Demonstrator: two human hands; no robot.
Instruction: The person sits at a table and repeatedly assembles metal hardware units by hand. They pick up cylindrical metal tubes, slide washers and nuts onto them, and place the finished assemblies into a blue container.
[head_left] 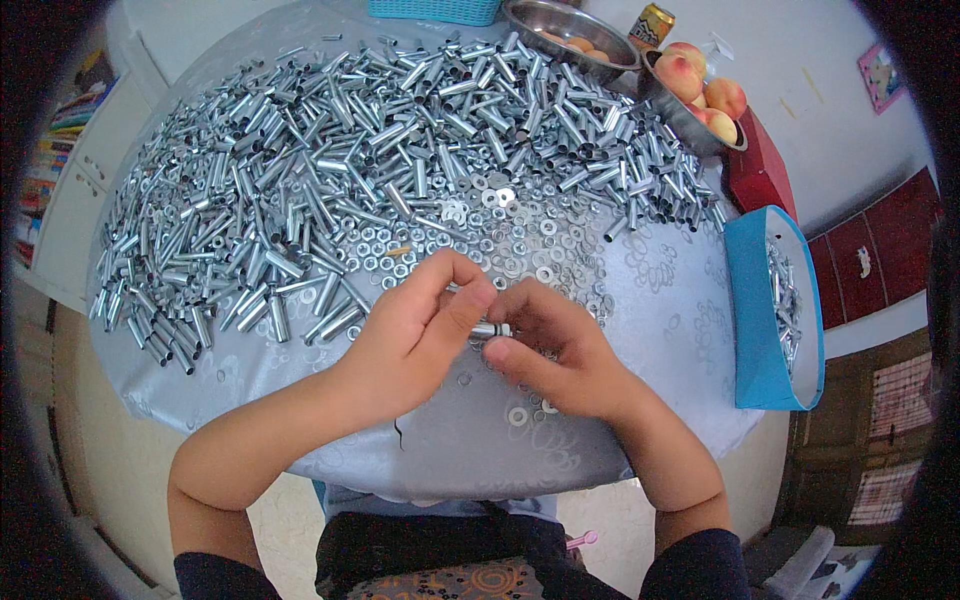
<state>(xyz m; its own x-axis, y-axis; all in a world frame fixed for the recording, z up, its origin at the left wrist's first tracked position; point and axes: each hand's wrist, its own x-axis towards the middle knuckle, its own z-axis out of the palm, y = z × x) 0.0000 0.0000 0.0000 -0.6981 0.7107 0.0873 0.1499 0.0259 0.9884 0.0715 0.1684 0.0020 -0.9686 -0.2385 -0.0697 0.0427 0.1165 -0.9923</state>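
Observation:
Close together over the near middle of the table, both my hands are closed on one short, shiny metal sleeve (484, 330). My left hand (405, 335) grips its left part, with thumb and bent forefinger hiding most of it. At the other end, where a dark ring and a small end piece show, my right hand (570, 360) pinches with thumb and fingers. Beyond the hands spreads a big heap of silvery metal sleeves (300, 150). Nuts (385, 250) and flat washers (545, 272) lie loose in front of it, and a few washers lie beside my right wrist.
A blue fabric box (748, 320) with metal pieces inside stands at the table's right edge. Behind it are a red box (758, 165), a steel bowl of peaches (675, 112), another steel bowl (530, 40), a drink can (652, 25) and a blue basket (435, 10).

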